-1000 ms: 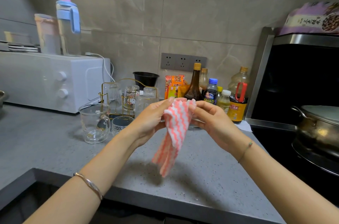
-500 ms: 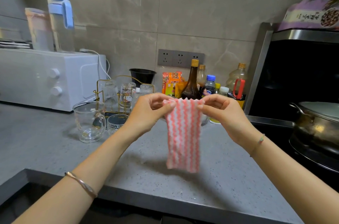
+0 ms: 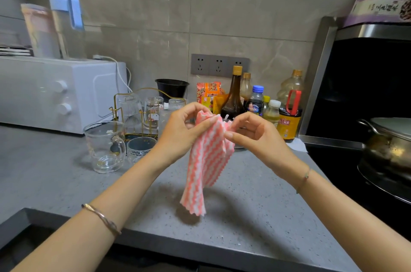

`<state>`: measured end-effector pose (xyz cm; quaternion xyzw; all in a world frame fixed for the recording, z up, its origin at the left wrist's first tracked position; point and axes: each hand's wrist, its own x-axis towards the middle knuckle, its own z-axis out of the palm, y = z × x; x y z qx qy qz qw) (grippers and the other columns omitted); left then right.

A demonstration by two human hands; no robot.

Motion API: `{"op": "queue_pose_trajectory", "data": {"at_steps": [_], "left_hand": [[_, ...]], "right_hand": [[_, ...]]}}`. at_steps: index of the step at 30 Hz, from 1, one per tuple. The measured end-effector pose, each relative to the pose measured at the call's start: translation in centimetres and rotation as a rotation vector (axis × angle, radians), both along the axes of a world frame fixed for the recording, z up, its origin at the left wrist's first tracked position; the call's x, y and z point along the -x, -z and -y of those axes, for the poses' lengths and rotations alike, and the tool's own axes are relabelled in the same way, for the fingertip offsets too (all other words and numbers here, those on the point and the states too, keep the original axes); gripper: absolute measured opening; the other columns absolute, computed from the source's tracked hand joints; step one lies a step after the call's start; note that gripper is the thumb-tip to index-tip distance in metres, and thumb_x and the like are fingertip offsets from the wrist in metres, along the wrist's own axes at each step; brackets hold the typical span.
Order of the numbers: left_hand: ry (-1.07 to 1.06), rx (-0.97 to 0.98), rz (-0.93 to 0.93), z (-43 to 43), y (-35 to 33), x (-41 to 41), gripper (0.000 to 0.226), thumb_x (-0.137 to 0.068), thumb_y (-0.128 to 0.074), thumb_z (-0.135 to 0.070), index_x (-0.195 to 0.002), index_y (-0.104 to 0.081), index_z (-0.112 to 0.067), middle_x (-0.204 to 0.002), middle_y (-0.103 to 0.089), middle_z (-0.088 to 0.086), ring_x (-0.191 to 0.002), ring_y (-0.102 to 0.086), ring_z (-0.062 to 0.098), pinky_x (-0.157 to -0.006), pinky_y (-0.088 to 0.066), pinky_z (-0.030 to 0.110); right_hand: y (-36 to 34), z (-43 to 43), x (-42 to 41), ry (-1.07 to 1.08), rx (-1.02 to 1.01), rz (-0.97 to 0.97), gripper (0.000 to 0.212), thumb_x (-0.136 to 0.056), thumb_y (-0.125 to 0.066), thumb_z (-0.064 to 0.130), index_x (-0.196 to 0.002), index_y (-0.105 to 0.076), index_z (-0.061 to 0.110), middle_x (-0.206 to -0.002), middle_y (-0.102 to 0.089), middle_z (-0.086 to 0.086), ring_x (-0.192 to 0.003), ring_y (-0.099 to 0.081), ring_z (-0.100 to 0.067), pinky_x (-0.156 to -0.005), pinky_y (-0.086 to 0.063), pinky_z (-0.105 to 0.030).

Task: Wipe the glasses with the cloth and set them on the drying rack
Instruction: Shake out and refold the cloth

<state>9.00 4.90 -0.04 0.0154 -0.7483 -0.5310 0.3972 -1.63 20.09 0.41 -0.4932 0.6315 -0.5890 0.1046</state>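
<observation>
A pink-and-white striped cloth (image 3: pixel 205 160) hangs above the grey counter (image 3: pixel 255 200). My left hand (image 3: pixel 184 131) pinches its top left part and my right hand (image 3: pixel 253 136) pinches the top right edge. The cloth is bunched and folded between them. Left of my hands stands a gold wire drying rack (image 3: pixel 124 111) with several glasses upside down on it, among them a cartoon-printed glass (image 3: pixel 153 112). In front of the rack a clear glass mug (image 3: pixel 105 146) and a short patterned glass (image 3: pixel 140 148) stand on the counter.
A white oven (image 3: pixel 55 93) with a blue-lidded jug (image 3: pixel 66 20) on top sits at the left. Sauce bottles (image 3: pixel 255 100) and a black bowl (image 3: pixel 172 88) line the back wall. A stove with a metal pot (image 3: pixel 391 147) is at the right. The counter's front edge runs below my arms.
The cloth was stretched flat between both hands half a second ago. My hands have since come closer together, and the cloth is bunched and hangs lower to the left.
</observation>
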Motion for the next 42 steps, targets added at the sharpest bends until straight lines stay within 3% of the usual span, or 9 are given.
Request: {"op": "queue_pose_trajectory", "data": {"at_steps": [5, 10, 15, 19, 21, 31, 35, 37, 42], "left_hand": [[-0.007, 0.013, 0.004, 0.3, -0.3, 0.0, 0.006, -0.086, -0.068, -0.022, -0.084, -0.062, -0.022, -0.089, -0.065, -0.006, -0.077, -0.065, 0.007, -0.063, -0.052, 0.018], [-0.056, 0.102, 0.012, 0.4, -0.2, 0.0, 0.008, -0.088, -0.067, -0.022, -0.084, -0.061, -0.026, -0.091, -0.062, -0.009, -0.082, -0.063, 0.008, -0.065, -0.052, 0.021], [-0.156, 0.216, 0.119, 0.5, -0.3, -0.5, 0.009, -0.092, -0.062, -0.024, -0.085, -0.057, -0.026, -0.091, -0.061, -0.008, -0.088, -0.059, 0.009, -0.072, -0.047, 0.021], [0.140, -0.312, 0.486, -0.1, -1.4, -1.5, 0.024, -0.096, -0.052, -0.041, -0.091, -0.056, -0.017, -0.087, -0.066, 0.002, -0.070, -0.065, 0.012, -0.059, -0.052, 0.021], [0.164, -0.311, 0.573, -0.4, -1.6, -1.6, 0.036, -0.092, -0.053, -0.049, -0.099, -0.063, -0.015, -0.090, -0.071, 0.002, -0.068, -0.067, 0.009, -0.059, -0.052, 0.021], [0.028, 0.002, 0.350, -1.3, -1.6, -1.0, 0.015, -0.094, -0.060, -0.026, -0.098, -0.073, -0.022, -0.091, -0.071, -0.006, -0.081, -0.063, 0.004, -0.057, -0.045, 0.008], [0.096, -0.049, 0.348, -1.4, -1.6, -1.4, 0.033, -0.086, -0.064, -0.041, -0.112, -0.069, -0.021, -0.098, -0.072, -0.003, -0.080, -0.067, 0.004, -0.063, -0.053, 0.014], [0.132, -0.025, 0.437, -0.9, -1.2, -1.7, 0.040, -0.080, -0.074, -0.034, -0.117, -0.066, -0.022, -0.101, -0.072, -0.002, -0.083, -0.070, 0.007, -0.064, -0.054, 0.017], [0.113, -0.159, 0.457, 0.9, 0.3, -0.4, 0.027, -0.082, -0.074, -0.021, -0.108, -0.071, -0.012, -0.098, -0.076, 0.004, -0.092, -0.071, 0.016, -0.083, -0.059, 0.028]], "right_hand": [[0.3, 0.3, 0.1, -0.040, -0.011, 0.057, 0.034, -0.076, -0.065, 0.036, -0.086, -0.062, 0.004, -0.094, -0.069, -0.017, -0.086, -0.068, -0.020, -0.083, -0.057, -0.030], [0.7, 0.2, -0.2, -0.015, -0.097, -0.027, 0.028, -0.072, -0.077, 0.019, -0.087, -0.062, 0.001, -0.094, -0.070, -0.015, -0.087, -0.069, -0.020, -0.075, -0.056, -0.021], [0.7, 0.0, -0.2, 0.062, -0.048, -0.023, 0.004, -0.081, -0.072, 0.007, -0.083, -0.068, 0.005, -0.085, -0.073, -0.009, -0.078, -0.072, -0.013, -0.071, -0.057, -0.019], [0.3, -0.1, -0.4, 0.079, 0.065, 0.036, 0.006, -0.082, -0.068, 0.001, -0.087, -0.069, -0.002, -0.081, -0.072, -0.003, -0.069, -0.068, -0.002, -0.062, -0.052, -0.013], [0.1, -0.1, -0.6, 0.069, 0.060, 0.004, 0.006, -0.081, -0.069, 0.002, -0.083, -0.070, 0.007, -0.080, -0.073, 0.002, -0.072, -0.069, -0.005, -0.063, -0.054, -0.015], [-0.7, -0.6, -0.5, 0.125, 0.042, -0.070, 0.004, -0.086, -0.065, 0.009, -0.088, -0.066, 0.006, -0.084, -0.070, -0.002, -0.073, -0.065, -0.001, -0.071, -0.055, -0.017], [-0.8, -0.5, -0.3, 0.176, 0.080, -0.055, 0.002, -0.084, -0.068, 0.014, -0.084, -0.066, 0.014, -0.084, -0.071, -0.007, -0.073, -0.066, -0.006, -0.066, -0.056, -0.018], [-0.9, -0.6, 0.1, 0.195, 0.105, -0.033, 0.013, -0.083, -0.070, 0.015, -0.094, -0.064, 0.015, -0.081, -0.072, -0.004, -0.075, -0.068, -0.007, -0.064, -0.055, -0.017], [-0.5, -0.7, 1.6, 0.176, 0.091, 0.111, 0.030, -0.083, -0.069, 0.017, -0.113, -0.063, 0.019, -0.079, -0.076, 0.003, -0.084, -0.071, -0.005, -0.073, -0.057, -0.018]]}}
